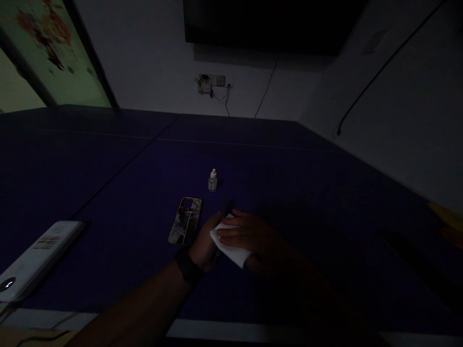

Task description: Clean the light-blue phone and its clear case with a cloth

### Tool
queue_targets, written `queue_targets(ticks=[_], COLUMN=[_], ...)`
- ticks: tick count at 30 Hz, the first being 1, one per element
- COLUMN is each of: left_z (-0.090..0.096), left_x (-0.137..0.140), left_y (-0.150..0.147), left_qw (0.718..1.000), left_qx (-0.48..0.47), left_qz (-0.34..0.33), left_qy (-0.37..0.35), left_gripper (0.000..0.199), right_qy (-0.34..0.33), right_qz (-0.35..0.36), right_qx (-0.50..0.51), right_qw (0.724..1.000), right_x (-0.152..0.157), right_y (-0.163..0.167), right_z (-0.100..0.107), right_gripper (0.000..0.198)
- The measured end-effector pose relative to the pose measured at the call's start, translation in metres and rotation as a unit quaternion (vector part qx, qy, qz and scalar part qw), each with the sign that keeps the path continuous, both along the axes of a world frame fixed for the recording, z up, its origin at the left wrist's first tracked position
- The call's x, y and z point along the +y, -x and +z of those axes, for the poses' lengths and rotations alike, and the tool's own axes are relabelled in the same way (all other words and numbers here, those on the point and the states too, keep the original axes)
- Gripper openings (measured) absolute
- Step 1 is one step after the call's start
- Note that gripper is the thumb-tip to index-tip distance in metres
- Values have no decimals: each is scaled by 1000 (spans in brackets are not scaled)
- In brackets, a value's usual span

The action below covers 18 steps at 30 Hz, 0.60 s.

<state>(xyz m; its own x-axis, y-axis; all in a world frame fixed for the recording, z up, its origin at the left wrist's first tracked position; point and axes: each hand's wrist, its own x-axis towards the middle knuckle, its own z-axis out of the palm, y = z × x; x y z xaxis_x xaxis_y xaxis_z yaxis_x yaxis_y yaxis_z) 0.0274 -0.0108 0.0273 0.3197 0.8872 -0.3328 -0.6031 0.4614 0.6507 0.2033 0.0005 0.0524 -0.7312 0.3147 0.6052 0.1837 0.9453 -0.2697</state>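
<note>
My left hand [205, 246], with a dark band on its wrist, is closed around a dark, thin, phone-like slab [224, 205]. Most of that slab is hidden by my hands and the dim light. A white folded cloth or tissue [233, 251] lies over it, gripped under the fingers of my right hand [253, 236], which presses it down. Just left of my hands a patterned phone case [186, 221] with a camera cutout lies flat. Beyond them stands a small clear bottle [212, 182] with a white dropper-style cap.
A white oblong device [41, 258] with a cable sits at the left on the dark blue tabletop [119, 207]. A long dark object [408, 262] lies at the right, near something yellow [444, 217]. Wall sockets [219, 81] and a black screen [267, 24] are ahead.
</note>
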Motion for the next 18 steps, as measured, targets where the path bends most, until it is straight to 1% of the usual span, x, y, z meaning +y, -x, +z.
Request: queue_targets(ticks=[2, 4, 5, 8, 11, 13, 16, 17, 18], left_z=[1, 2, 2, 2, 3, 6, 10, 10, 11], left_x=[1, 1, 1, 0, 0, 0, -1, -1, -1], left_y=[-2, -3, -2, 0, 2, 1, 0, 0, 1], left_qw=[999, 999, 999, 998, 999, 999, 999, 998, 998], left_qx=[22, 23, 11, -30, -29, -30, -43, -46, -47], left_qz=[14, 20, 20, 2, -12, -8, 1, -3, -9], left_qy=[26, 30, 32, 51, 41, 23, 27, 37, 43], left_gripper=[36, 34, 34, 38, 40, 36, 34, 35, 35], right_qy=[-12, -26, -30, -18, 7, 11, 3, 2, 5], right_qz=[-48, -70, -61, 4, 60, 47, -17, -20, -5], right_qx=[16, -2, -19, -59, -47, -29, -45, -54, -58], right_qw=[999, 997, 998, 998, 997, 998, 999, 998, 998], right_x=[1, 0, -1, -6, -8, -7, -6, -5, -5], right_y=[-2, 0, 2, 9, 8, 4, 1, 1, 1], right_z=[0, 0, 1, 4, 6, 6, 6, 6, 6], right_gripper=[54, 60, 61, 59, 51, 49, 55, 56, 56])
